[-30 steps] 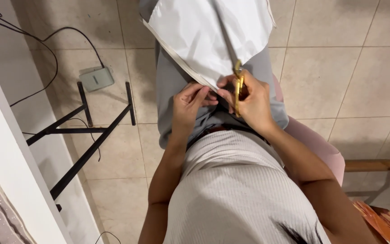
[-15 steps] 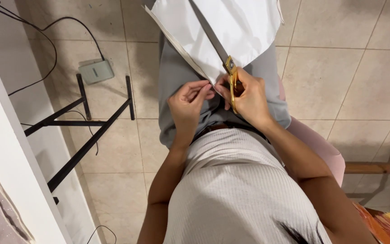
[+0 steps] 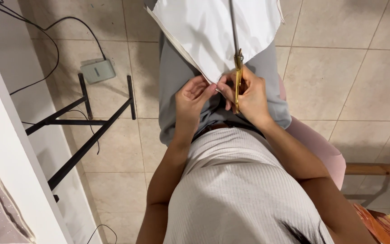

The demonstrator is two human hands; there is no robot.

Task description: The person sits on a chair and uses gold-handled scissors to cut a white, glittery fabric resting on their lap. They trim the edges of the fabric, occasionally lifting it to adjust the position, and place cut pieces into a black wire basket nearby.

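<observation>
White fabric (image 3: 213,31): soft, light and limp over your lap; it will likely sag unless pinched near the cut.
Left hand (image 3: 194,100): fingertips pinching its lower corner.
Right hand (image 3: 248,92): closed round the gold-handled scissors (image 3: 237,68), blades lying up across the cloth.

The white cloth (image 3: 213,31) looks matt and smooth, with a folded, stitched hem along its 8 o'clock edge. The scissors (image 3: 237,63) are metal: dull grey blades and glossy gold-coloured handles in the right hand (image 3: 249,92). The floor (image 3: 362,68) is pale tile with a faint sheen. At 9 o'clock the stand (image 3: 84,124) is matt black metal. The top (image 3: 240,190) is ribbed knit.
</observation>
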